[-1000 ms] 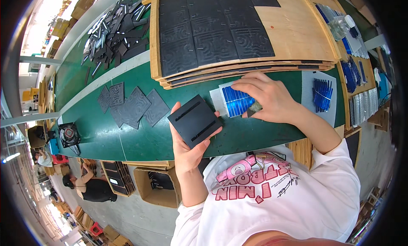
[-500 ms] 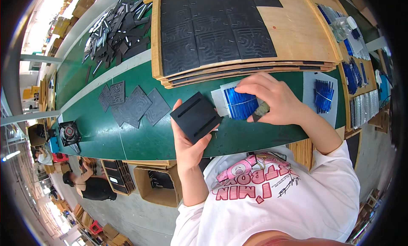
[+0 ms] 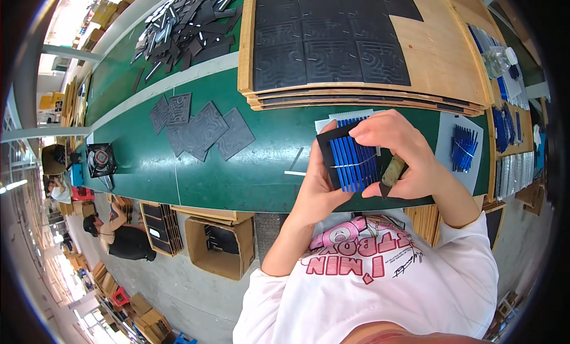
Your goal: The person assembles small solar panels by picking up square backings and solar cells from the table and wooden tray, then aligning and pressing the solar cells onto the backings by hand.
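The left hand (image 3: 317,186) is gripping a black tile (image 3: 332,157) carrying blue strips (image 3: 354,161), above the green surface's (image 3: 249,172) near edge. The right hand (image 3: 404,154) is pinching the strips from the right.

Head fisheye cam looks steeply down, close over green bench (image 3: 249,166).

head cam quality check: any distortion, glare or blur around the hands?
Head view: strong fisheye, so the stacked plywood boards bow and a black rim rings the frame; windows at far left blow out white; soft sheen on the green table; the left hand, right hand and black square tile with blue strips are sharp.
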`<state>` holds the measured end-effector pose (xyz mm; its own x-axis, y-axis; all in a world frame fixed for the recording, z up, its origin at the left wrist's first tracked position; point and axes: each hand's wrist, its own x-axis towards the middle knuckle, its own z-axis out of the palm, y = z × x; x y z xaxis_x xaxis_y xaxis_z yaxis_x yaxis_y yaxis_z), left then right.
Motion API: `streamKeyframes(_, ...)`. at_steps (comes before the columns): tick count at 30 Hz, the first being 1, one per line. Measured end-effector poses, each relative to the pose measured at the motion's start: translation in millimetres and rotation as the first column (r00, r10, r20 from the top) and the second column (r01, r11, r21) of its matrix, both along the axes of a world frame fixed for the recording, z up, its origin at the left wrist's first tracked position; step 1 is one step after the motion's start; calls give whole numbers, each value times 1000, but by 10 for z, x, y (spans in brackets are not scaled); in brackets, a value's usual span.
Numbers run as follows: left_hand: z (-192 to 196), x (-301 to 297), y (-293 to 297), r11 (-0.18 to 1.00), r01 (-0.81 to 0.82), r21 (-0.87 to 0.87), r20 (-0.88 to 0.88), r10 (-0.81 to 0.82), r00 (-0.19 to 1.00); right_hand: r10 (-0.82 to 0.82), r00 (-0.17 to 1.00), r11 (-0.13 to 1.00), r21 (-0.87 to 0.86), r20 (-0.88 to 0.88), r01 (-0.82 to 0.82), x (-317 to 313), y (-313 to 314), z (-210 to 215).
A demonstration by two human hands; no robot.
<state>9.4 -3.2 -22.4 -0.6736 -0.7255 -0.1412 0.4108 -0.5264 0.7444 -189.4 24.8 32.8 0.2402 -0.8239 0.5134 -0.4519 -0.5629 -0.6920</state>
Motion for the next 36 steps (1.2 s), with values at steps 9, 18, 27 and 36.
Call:
streamKeyframes(9,126,5,-21,1000,19,9,19,-19,1000,-33,999,999,9,-24,34,-6,-2,-4)
streamKeyframes(18,127,-4,-20,1000,13,-18,13,-12,1000,-37,999,999,14,-37,38,-5,-4,11)
streamKeyframes(27,115,-18,-20,1000,5,-23,-2,-5,1000,-32,999,999,-4,-30,32,2,-10,28)
streamKeyframes(36,153,-11,-20,1000,18,-11,19,-17,1000,-30,999,999,-11,-34,30,5,-13,19)
